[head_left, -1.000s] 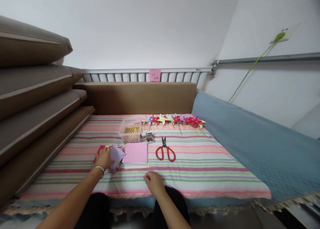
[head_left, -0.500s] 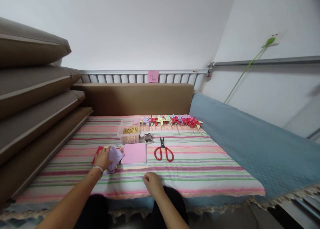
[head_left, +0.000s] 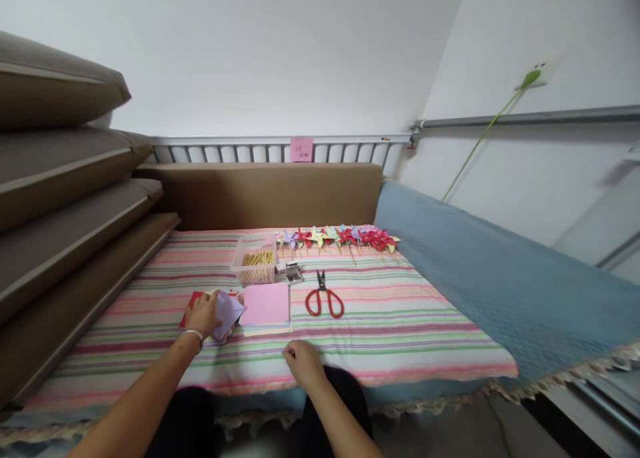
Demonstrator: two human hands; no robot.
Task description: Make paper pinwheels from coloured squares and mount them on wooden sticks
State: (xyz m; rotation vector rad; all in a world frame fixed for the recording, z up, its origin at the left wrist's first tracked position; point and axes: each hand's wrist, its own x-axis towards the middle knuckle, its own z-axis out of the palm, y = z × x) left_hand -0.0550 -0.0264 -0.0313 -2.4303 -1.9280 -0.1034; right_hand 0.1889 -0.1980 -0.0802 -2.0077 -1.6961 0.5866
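Note:
My left hand [head_left: 203, 313] grips a folded purple paper [head_left: 229, 311] over a pile of red and other coloured sheets [head_left: 191, 303] on the striped cloth. My right hand [head_left: 301, 363] rests near the front edge of the cloth with its fingers curled; I cannot make out anything in them. A stack of square papers with a pink sheet on top [head_left: 266, 305] lies just right of my left hand. Red-handled scissors [head_left: 324, 298] lie further right.
A clear box of wooden sticks [head_left: 255, 261] and a small stapler [head_left: 291, 271] sit behind the paper stack. A row of finished paper pinwheels [head_left: 340, 236] lies at the back. Brown cushions [head_left: 60, 198] are stacked on the left; a blue blanket [head_left: 490, 278] covers the right.
The view has shifted slightly to the right and tilted. Both hands stay almost where they were; the left still holds the purple paper.

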